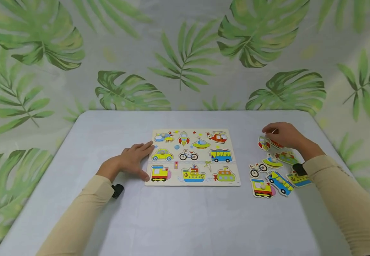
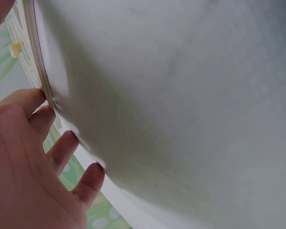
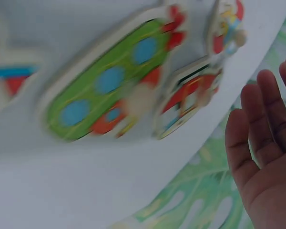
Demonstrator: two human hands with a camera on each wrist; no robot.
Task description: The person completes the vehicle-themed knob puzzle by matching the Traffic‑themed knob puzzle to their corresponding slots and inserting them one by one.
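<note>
Puzzle board [image 1: 203, 153] lies flat on the white table [image 1: 185, 217], between the two hands; to its right we find loose pieces, among them the rocket piece [image 1: 263, 144], submarine piece [image 3: 93, 93], saucer piece [image 1: 272, 161], bicycle piece [image 1: 257, 170], train piece [image 1: 261, 189] and bus piece [image 1: 280, 183]; the right hand [image 1: 282, 134] hides part of the helicopter piece [image 1: 276, 144], and a dark wrist device [image 1: 299, 169] overlaps the ship piece [image 1: 300, 180]; leaf-print cloth [image 1: 201, 14] hangs behind. We record the board's long axis running left to right, its pictures upright to the wearer; the bus piece slants from upper left to lower right. We find the left hand [image 1: 134, 159] with fingers spread, touching the board's left edge; the right hand is just beside the rocket piece, its visible fingers loosely extended and gripping nothing. We note a wood-like board with a pale, layered edge; the pieces are flat, brightly printed cut-outs with rounded knobs.
</note>
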